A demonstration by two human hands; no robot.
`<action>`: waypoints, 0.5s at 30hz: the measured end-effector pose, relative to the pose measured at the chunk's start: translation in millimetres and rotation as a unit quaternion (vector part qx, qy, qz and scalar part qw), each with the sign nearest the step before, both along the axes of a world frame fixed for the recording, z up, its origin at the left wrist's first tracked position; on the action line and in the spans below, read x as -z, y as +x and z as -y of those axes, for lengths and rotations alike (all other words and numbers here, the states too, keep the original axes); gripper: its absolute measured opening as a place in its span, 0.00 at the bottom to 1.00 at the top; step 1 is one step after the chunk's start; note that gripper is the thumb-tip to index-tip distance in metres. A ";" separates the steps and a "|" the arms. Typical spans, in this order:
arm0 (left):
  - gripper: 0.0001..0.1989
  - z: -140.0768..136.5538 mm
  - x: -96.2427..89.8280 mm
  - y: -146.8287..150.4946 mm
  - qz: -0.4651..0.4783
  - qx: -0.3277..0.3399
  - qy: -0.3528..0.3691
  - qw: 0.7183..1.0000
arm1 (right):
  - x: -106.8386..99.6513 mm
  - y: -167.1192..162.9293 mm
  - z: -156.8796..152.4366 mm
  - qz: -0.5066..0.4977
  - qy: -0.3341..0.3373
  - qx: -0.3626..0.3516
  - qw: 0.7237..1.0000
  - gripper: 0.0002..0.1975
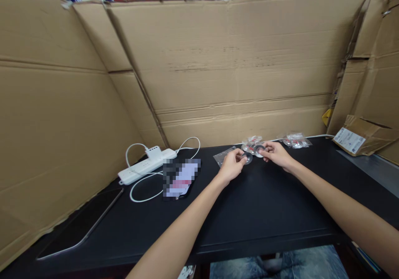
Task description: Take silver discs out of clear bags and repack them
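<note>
My left hand (232,165) is closed on a round, shiny metal disc (247,158), pinched at its edge. A similar metal disc (259,149) is pinched in my right hand (276,154), slightly farther back. The two discs are close together above the black table (249,204); their exact kind is too small to make out. Just behind them lie small clear plastic packets (252,140) with shiny pieces and red marks. Beside my left hand, a flat clear plastic bag (223,156) rests on the table, partly hidden by the hand.
More clear packets (294,140) lie at the back right, near an opened cardboard box (363,137). To the left are a white power strip (146,166) with cables, a blurred-out phone (183,179) and a dark tablet (84,223). Cardboard walls (237,71) enclose the table.
</note>
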State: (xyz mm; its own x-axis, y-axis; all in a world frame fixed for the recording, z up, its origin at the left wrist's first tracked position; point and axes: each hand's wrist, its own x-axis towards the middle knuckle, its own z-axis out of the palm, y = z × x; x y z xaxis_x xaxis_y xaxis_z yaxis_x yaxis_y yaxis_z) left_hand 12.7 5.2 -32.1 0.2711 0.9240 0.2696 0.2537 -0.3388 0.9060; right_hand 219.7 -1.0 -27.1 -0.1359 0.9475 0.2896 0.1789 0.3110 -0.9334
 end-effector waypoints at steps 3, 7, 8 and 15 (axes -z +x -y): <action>0.06 -1.1 2.2 0.7 -0.009 0.019 -0.014 1.000 | 0.5 -0.3 0.7 -0.008 0.000 -0.003 1.000 0.12; 0.06 -0.9 1.2 1.3 0.005 0.010 -0.028 1.000 | 0.8 0.2 0.3 -0.005 0.006 -0.002 1.000 0.12; 0.05 -0.4 0.2 1.5 0.006 0.006 -0.030 1.000 | 0.8 0.2 0.1 -0.004 0.004 -0.001 1.000 0.11; 0.03 1.8 -3.3 2.3 0.005 -0.013 -0.034 0.999 | 2.1 -1.4 -0.9 -0.004 -0.040 -0.007 0.999 0.08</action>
State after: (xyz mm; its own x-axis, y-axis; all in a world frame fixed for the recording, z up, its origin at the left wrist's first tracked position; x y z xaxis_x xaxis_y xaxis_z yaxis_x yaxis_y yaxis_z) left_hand 15.0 3.4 -28.8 0.2445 0.9470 0.2081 0.2519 -0.2693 0.9295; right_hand 218.3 -0.1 -29.2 -0.1478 0.9656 0.2140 0.1666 0.2376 -0.9570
